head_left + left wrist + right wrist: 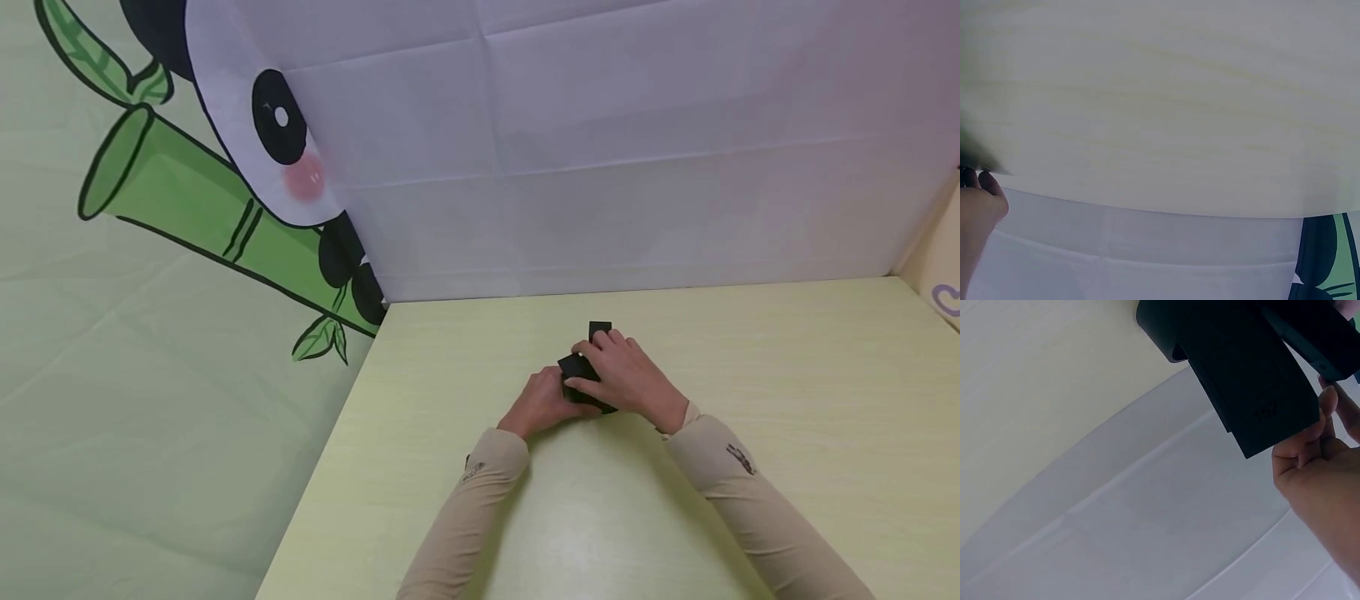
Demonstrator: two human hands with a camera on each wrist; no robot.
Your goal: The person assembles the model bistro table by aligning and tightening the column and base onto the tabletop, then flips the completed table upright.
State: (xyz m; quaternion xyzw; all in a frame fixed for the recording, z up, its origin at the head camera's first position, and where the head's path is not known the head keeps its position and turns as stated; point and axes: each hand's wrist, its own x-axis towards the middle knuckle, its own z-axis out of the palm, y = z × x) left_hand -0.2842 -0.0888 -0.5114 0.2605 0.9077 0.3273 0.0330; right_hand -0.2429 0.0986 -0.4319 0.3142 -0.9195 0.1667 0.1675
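Note:
Both hands are on a black, box-like object (580, 369) near the middle of the table. My left hand (545, 402) grips its left and near side, the thumb along the lower edge. From the right, my right hand (628, 373) pinches it between thumb and fingers, covering much of it. A black flat piece (599, 327) stands out beyond the right fingers. In the right wrist view, a dark panel (1260, 394) bears a faint "152", and a dark block (1322, 337) sits beside it, at the fingertips. The left wrist view catches only part of a hand (982, 203) at its left edge.
A pale wood-look table (787, 375) lies under both arms. Behind it hangs a light cloth (600, 167), and a green cloth with a bamboo drawing (195, 200) is at the left. Beige sleeves (480, 492) cover the forearms.

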